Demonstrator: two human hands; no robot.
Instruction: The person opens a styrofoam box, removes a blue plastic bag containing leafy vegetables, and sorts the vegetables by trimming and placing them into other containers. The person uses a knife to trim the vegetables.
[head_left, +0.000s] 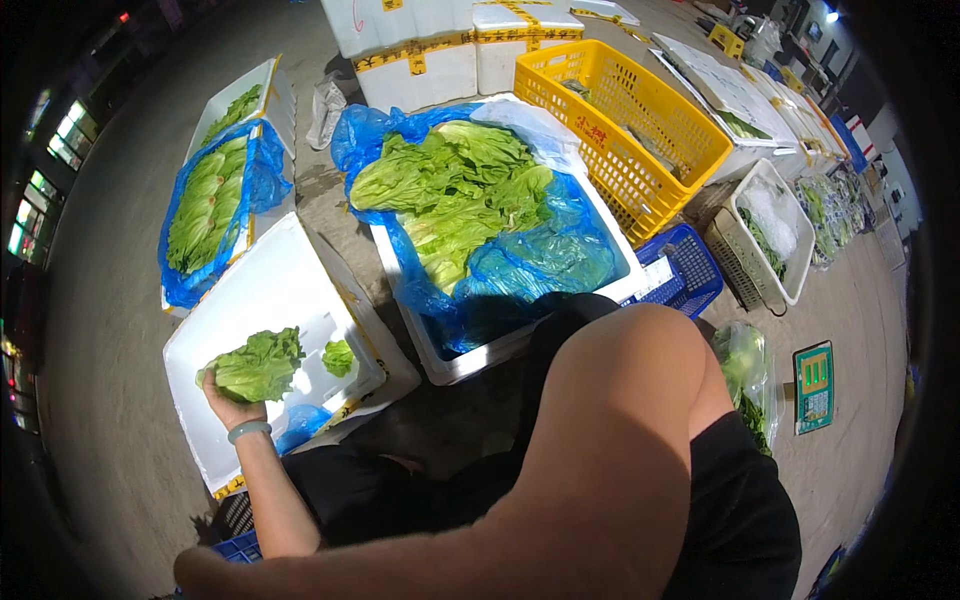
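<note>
My left hand (231, 401), with a pale bangle at the wrist, holds a head of green leaf lettuce (259, 365) over a white foam box (247, 300). A loose lettuce leaf (338, 358) and some blue plastic film (302, 421) lie in that box. My bare right arm crosses the bottom of the picture. Its shaded end, seemingly my right hand (201, 571), is at the lower left, blurred and partly cut off. Before me stands another foam box (450, 373), lined with a blue plastic bag (551, 259) and holding several lettuce heads (454, 184).
Foam boxes of lettuce (208, 202) stand at the left. Taped foam boxes (416, 71) are stacked behind. To the right are a yellow plastic crate (600, 139), a blue basket (686, 266), a white basket (780, 277), bagged vegetables (742, 375) and a digital scale display (814, 386).
</note>
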